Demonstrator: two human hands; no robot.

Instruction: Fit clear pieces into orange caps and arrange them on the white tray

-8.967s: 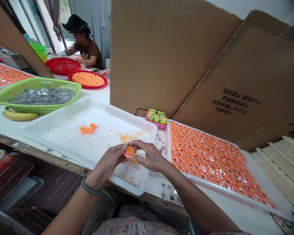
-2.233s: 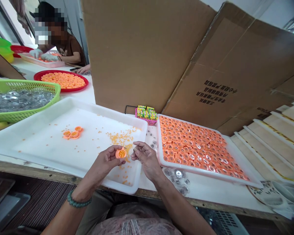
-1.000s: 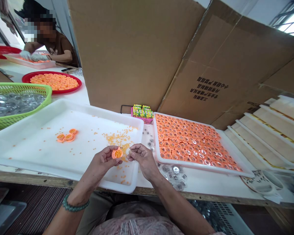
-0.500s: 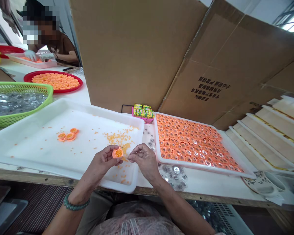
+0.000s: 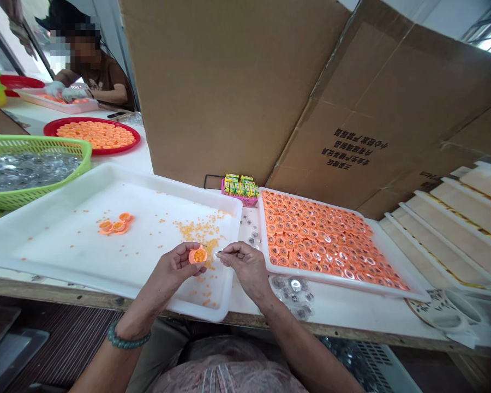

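Observation:
My left hand (image 5: 183, 262) is closed on a small orange plastic cup (image 5: 198, 255) with yellow-orange pellets in it, its open side facing up toward me. Just to its right, my right hand (image 5: 244, 265) pinches a small clear plastic lid (image 5: 218, 254), apart from the cup. Both hands are over the right end of a large white tray (image 5: 147, 262). Loose yellow-orange pellets (image 5: 200, 232) lie scattered there. Several more filled orange cups (image 5: 117, 225) rest in a cluster on the tray's left part.
On the right, a white tray holds rows of lidded orange cups (image 5: 315, 234). Clear lids (image 5: 295, 297) lie near the table edge. A pink basket (image 5: 245, 201) of small packets stands behind. Left are a green basket (image 5: 65, 184) and a red tray (image 5: 51, 131). A gloved co-worker (image 5: 110, 82) sits beyond.
My right hand has shifted slightly, and the clear lid between its fingers now shows more plainly. The left hand still holds the cup. The co-worker's gloved hands have moved, and the view has shifted slightly.

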